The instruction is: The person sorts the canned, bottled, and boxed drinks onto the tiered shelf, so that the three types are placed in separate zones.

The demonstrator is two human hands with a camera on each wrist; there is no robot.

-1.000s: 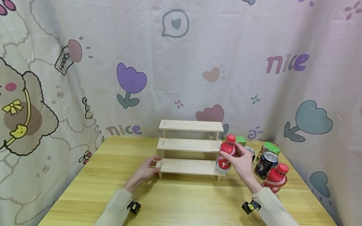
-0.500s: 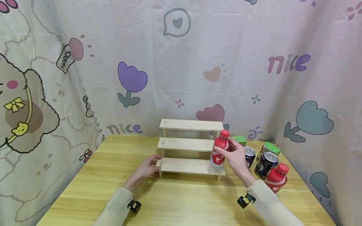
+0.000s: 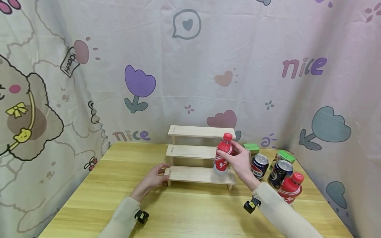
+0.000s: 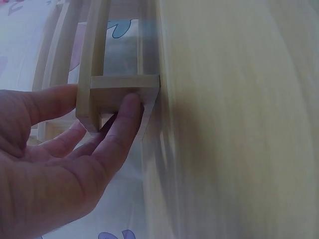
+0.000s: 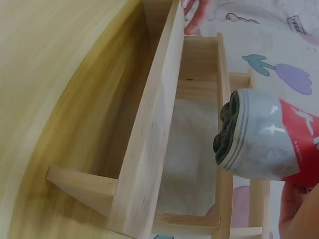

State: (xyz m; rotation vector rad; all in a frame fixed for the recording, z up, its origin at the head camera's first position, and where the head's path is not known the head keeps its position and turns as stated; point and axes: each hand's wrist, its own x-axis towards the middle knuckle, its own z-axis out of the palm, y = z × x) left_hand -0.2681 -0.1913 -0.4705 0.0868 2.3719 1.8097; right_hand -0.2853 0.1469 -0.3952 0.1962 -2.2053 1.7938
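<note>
A three-tier wooden shelf (image 3: 190,174) stands at the middle of the table. At its left end my left hand (image 3: 154,178) grips the lowest tier; in the left wrist view the thumb of the left hand (image 4: 65,169) lies against the board (image 4: 84,69), with fingers by its end support. My right hand (image 3: 241,162) holds a red-capped bottle (image 3: 221,158) with red label, slightly tilted, over the right part of the lowest tier. In the right wrist view a gap separates the base of the bottle (image 5: 269,134) from the lowest board (image 5: 154,124).
Right of the shelf stand two dark cans (image 3: 259,166) (image 3: 280,173), a green box (image 3: 251,148), a green-lidded container (image 3: 284,155) and another red-capped bottle (image 3: 290,188). A patterned cloth (image 3: 190,66) hangs behind the wooden table (image 3: 190,211).
My right hand has carried the bottle leftward and slightly up, from the shelf's right end to above its lowest tier, uncovering a dark can. The left hand keeps its grip on the shelf.
</note>
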